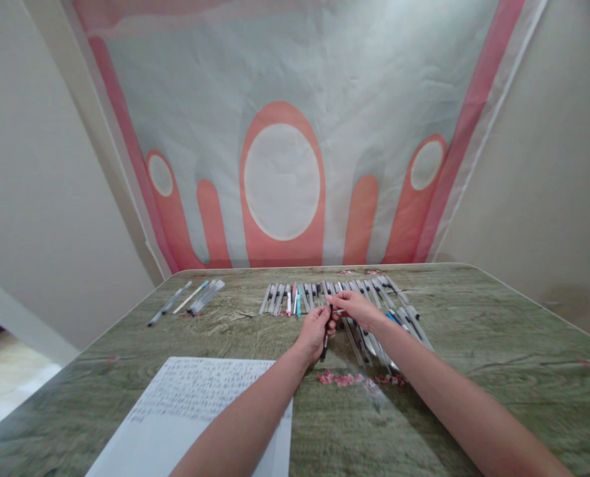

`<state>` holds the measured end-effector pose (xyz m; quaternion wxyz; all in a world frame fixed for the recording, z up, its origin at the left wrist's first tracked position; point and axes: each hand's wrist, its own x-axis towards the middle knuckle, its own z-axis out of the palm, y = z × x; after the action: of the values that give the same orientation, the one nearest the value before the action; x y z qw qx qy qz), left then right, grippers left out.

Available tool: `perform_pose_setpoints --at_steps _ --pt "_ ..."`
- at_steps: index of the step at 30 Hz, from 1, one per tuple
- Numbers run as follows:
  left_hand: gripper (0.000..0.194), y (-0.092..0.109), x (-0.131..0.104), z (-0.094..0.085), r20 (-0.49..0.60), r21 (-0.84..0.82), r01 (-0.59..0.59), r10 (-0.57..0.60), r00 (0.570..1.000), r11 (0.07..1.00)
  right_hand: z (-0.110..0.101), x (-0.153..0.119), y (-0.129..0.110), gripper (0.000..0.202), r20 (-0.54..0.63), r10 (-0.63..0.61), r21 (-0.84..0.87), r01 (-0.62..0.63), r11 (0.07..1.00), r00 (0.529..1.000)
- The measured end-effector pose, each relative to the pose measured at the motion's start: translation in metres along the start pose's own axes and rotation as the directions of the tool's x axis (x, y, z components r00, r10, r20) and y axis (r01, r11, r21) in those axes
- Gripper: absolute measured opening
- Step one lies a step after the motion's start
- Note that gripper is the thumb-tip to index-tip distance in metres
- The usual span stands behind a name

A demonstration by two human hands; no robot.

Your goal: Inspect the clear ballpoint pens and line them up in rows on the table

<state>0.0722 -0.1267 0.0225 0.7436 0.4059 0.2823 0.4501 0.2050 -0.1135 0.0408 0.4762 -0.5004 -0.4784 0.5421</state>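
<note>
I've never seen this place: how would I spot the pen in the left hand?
Find the wood-patterned table, then the written paper on it. Beyond its far edge, slightly right, is the left hand. The pen slants down from it, mostly dark, while the other pens, mostly clear, lie on the table.

Black pen (pixel 325 344), slim, tilted, hand-held

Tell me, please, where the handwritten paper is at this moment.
In the head view, the handwritten paper lies on the near left part of the table, partly hidden by the left forearm.
</note>
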Motion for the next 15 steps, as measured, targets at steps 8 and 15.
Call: perform_pose_setpoints --at_steps 8,15 --pt "0.031 -0.002 0.0 -0.0022 -0.014 0.018 -0.005 0.006 1.0 1.0 -0.0032 0.0011 -0.0041 0.026 0.082 0.029 0.091 -0.036 0.995 0.996" --pt "0.029 -0.004 0.0021 -0.0042 -0.04 0.047 -0.01 0.012 0.999 0.999 -0.0093 0.0073 -0.002 0.023 -0.116 -0.112 0.0 0.112 0.994 0.987"
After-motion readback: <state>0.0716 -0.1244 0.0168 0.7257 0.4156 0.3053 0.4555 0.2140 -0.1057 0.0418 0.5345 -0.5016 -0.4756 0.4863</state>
